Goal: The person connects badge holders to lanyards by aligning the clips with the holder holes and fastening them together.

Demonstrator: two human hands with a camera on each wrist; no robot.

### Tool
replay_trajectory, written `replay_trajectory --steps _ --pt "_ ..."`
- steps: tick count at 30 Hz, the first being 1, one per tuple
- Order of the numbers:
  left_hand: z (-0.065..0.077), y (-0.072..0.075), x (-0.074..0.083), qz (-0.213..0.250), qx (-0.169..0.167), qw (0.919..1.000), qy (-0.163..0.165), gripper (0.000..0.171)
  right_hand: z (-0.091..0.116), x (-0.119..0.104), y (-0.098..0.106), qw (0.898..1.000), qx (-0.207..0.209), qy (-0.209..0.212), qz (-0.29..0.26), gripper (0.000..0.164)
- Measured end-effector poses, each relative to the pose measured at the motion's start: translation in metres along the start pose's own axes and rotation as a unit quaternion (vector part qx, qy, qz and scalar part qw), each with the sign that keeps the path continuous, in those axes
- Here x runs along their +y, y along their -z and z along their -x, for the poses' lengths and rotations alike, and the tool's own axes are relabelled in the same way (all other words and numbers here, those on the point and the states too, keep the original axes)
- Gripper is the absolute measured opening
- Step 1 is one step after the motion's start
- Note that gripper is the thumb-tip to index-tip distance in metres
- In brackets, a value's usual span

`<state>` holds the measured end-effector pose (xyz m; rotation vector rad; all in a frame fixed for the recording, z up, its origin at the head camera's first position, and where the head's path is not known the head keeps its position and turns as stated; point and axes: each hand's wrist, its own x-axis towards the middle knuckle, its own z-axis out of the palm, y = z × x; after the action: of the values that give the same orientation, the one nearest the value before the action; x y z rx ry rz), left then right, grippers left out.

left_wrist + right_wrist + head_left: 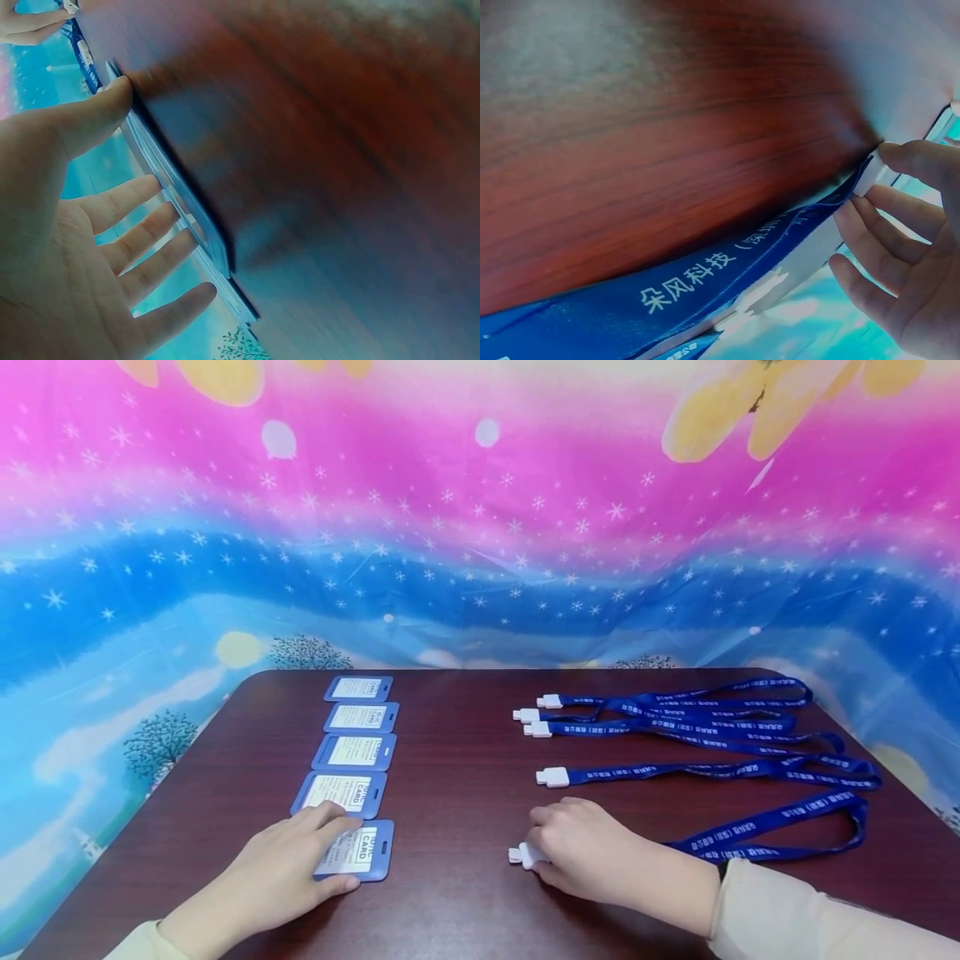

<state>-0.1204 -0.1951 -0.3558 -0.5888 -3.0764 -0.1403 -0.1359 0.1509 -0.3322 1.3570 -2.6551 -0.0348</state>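
Note:
My left hand [281, 860] reaches over the nearest blue ID card holder [381, 852], which lies flat on the table. Its thumb [120, 94] touches the near edge, and the other fingers spread loosely toward the far side, nearly straight. The right hand [585, 852] pinches the white clip [870, 174] of the nearest blue lanyard [787, 820] between thumb and fingertips. That clip's tip points left toward the card holder. The printed strap trails to the right beneath the right wrist, partly hidden by it.
Several more card holders [354, 752] form a column behind the left hand. More blue lanyards [675, 770] lie side by side behind the right hand, white clips facing left. The dark brown table [457, 735] ends at a colourful curtain [465, 543].

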Motion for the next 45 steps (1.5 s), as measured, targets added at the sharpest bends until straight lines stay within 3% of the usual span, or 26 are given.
replay_trajectory --steps 5,13,22,37,45 --pt "0.000 -0.001 0.000 0.003 -0.005 1.0000 0.002 0.067 -0.006 -0.003 0.000 1.000 -0.003 0.006 0.006 0.017" --pt "0.002 -0.001 0.000 0.004 -0.004 1.0000 0.001 0.066 -0.014 -0.006 -0.001 0.999 0.035 0.019 0.017 0.017" --pt "0.001 0.000 0.001 0.001 0.000 1.0000 -0.001 0.065 -0.021 -0.010 -0.003 1.000 0.003 0.014 0.008 0.018" --pt "0.000 0.000 0.001 0.005 -0.005 1.0000 0.001 0.067 -0.038 -0.014 -0.011 0.999 0.024 0.018 0.013 0.018" --pt "0.001 0.001 -0.001 0.010 -0.008 0.9999 -0.001 0.066 -0.053 -0.020 -0.012 1.000 0.013 0.019 0.008 0.018"
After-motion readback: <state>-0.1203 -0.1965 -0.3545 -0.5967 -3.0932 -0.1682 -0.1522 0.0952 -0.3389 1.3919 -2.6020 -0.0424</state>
